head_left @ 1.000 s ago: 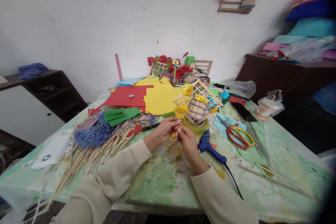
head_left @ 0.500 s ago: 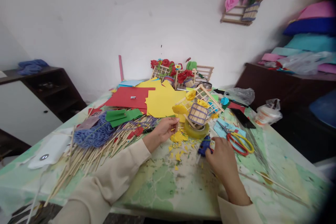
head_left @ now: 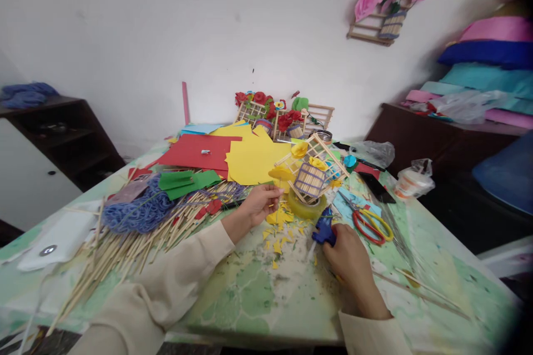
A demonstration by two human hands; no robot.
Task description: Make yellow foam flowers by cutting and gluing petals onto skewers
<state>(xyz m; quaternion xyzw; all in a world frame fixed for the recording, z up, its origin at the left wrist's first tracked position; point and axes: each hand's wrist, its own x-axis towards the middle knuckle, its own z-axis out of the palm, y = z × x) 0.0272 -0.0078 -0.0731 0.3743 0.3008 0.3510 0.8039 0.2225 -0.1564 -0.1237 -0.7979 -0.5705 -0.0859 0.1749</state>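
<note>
My left hand (head_left: 259, 203) is pinched shut on a small yellow paper piece, just left of a wooden stick lattice with yellow paper flowers (head_left: 313, 168). That lattice rests on a roll of clear tape (head_left: 307, 207). My right hand (head_left: 347, 252) is wrapped round the handle of a blue glue gun (head_left: 322, 228) lying on the green patterned table (head_left: 258, 294). Yellow paper scraps (head_left: 280, 233) are scattered between my hands.
Red-and-yellow scissors (head_left: 368, 222) lie right of the glue gun. A pile of bamboo sticks (head_left: 125, 244) and blue yarn (head_left: 133, 212) fill the left. Red, yellow and green paper sheets (head_left: 233, 158) lie behind, with finished flower frames (head_left: 275, 113) at the wall. A white tub (head_left: 412, 183) stands right.
My right hand left the yellow piece that both hands held, moved right and closed on the blue glue gun. My left hand stayed near the lattice, holding the piece.
</note>
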